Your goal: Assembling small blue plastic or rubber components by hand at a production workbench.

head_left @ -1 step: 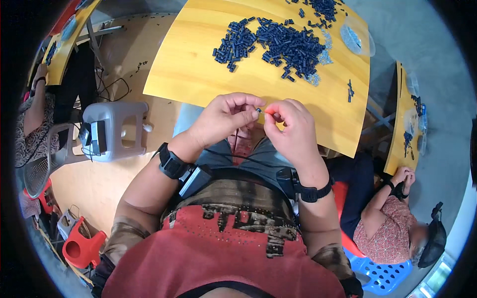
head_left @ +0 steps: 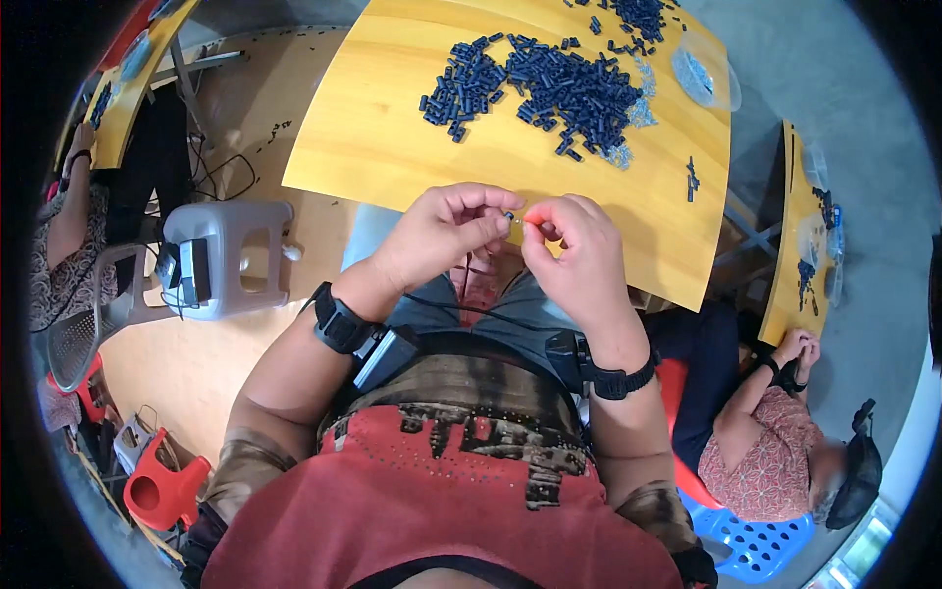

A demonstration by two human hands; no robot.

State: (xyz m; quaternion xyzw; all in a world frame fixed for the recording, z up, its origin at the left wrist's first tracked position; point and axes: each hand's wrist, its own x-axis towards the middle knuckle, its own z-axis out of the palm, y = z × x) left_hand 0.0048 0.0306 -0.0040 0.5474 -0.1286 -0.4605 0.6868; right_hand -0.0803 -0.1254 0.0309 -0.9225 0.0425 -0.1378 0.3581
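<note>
One small dark piece [head_left: 509,216], and it's right there between the left hand's [head_left: 432,236] thumb and forefinger, pinched at the tips! Just beside it, the right hand [head_left: 581,257] has thumb and forefinger drawn together too; whether they grip anything is too small to tell. Both sets of fingertips sit close, over the near edge of the yellow table [head_left: 368,118]. Beyond the fingers, a big heap of dark pieces [head_left: 579,98], silvery bits [head_left: 642,110] along its right flank! Off to the fingers' right, a little cluster [head_left: 693,181]; farther out, a clear container [head_left: 724,86].
</note>
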